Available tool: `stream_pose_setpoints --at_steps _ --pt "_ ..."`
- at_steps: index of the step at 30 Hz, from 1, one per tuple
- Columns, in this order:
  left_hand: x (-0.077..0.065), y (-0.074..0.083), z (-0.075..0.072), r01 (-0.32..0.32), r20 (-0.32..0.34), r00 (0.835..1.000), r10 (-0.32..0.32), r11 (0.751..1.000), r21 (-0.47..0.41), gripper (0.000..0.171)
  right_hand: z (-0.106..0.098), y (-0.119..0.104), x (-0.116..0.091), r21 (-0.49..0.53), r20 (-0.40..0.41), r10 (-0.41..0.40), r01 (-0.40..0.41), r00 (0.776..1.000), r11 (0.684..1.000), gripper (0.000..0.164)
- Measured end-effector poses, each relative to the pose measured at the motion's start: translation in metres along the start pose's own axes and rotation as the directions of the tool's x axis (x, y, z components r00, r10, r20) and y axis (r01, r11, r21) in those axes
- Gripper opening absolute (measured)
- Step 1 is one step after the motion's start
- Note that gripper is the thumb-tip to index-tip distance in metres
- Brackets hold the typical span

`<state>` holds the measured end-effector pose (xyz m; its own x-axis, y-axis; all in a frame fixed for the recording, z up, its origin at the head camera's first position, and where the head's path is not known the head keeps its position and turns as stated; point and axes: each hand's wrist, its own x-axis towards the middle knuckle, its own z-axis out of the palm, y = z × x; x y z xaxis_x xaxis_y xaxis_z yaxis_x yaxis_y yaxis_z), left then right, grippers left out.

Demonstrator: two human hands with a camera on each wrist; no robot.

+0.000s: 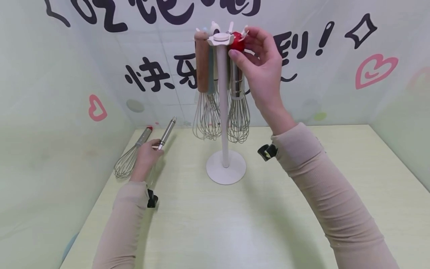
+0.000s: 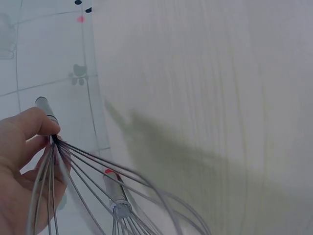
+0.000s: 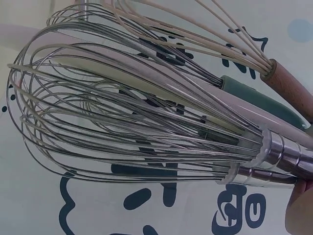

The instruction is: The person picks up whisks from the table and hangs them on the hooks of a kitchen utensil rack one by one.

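My left hand (image 1: 147, 155) grips a steel-handled whisk (image 1: 168, 130) just above the table at the left. In the left wrist view its thumb and fingers pinch the neck, where the wires of that whisk (image 2: 161, 188) fan out. Up at the top of a white stand (image 1: 222, 112), my right hand (image 1: 263, 63) pinches the red end of a hanging whisk (image 1: 237, 80) with a steel handle. Its wire loops point down beside the pole. Only a bit of the right hand (image 3: 301, 210) shows in the right wrist view, next to two steel handles.
Other whisks hang from the stand, among them a wooden-handled one (image 1: 202, 63) and one with a blue-green handle (image 3: 259, 100). On the table (image 1: 201, 224) by the left wall lies another red-tipped whisk (image 1: 125, 162). A printed backdrop (image 1: 285, 104) rises behind the stand.
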<state>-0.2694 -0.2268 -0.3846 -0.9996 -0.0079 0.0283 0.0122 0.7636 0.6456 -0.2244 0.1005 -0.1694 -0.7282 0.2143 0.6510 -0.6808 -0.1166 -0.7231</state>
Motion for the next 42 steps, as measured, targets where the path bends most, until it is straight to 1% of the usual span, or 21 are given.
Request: stream_pose_setpoints --at_steps 2,3,9,14,21,25,27,30,37,42 --pt "0.000 0.002 0.000 -0.004 -0.020 1.000 0.004 1.000 -0.012 0.052 0.002 -0.002 0.001 0.024 -0.025 0.040 -0.040 0.999 0.999 0.046" --pt "0.000 0.003 0.000 -0.003 -0.032 0.999 0.003 1.000 -0.019 0.053 0.003 -0.002 0.002 0.028 -0.035 0.046 -0.045 0.998 0.999 0.045" --pt "-0.001 0.013 -0.002 0.029 -0.075 0.997 -0.035 0.997 -0.072 0.059 0.010 -0.004 0.000 0.015 -0.091 0.031 -0.030 0.995 0.999 0.045" --pt "-0.001 0.021 -0.003 0.027 -0.107 0.993 -0.040 0.992 -0.126 0.055 0.014 -0.006 -0.002 0.016 -0.126 0.029 -0.027 0.992 1.000 0.046" --pt "-0.001 0.029 -0.005 0.024 -0.133 0.990 -0.052 0.979 -0.201 0.054 0.018 -0.007 -0.002 -0.025 -0.142 0.020 -0.024 0.990 0.999 0.045" --pt "-0.002 0.039 -0.006 0.001 -0.160 0.986 -0.047 0.961 -0.278 0.054 0.017 -0.010 -0.002 -0.034 -0.145 0.021 -0.026 0.989 0.999 0.042" --pt "-0.003 0.045 -0.007 -0.023 -0.183 0.982 -0.038 0.947 -0.320 0.054 0.017 -0.011 -0.002 -0.026 -0.145 0.028 -0.032 0.989 0.999 0.041" --pt "-0.005 0.052 -0.008 -0.047 -0.211 0.977 -0.032 0.933 -0.358 0.054 0.016 -0.012 -0.002 -0.009 -0.140 0.040 -0.041 0.989 0.999 0.039" --pt "-0.009 0.067 -0.009 -0.060 -0.248 0.967 -0.053 0.903 -0.425 0.052 0.014 -0.010 0.001 -0.013 -0.120 0.039 -0.041 0.992 0.999 0.036" --pt "-0.010 0.076 -0.009 -0.084 -0.265 0.963 -0.043 0.889 -0.450 0.050 0.013 -0.009 0.002 -0.015 -0.115 0.032 -0.034 0.993 0.999 0.038"
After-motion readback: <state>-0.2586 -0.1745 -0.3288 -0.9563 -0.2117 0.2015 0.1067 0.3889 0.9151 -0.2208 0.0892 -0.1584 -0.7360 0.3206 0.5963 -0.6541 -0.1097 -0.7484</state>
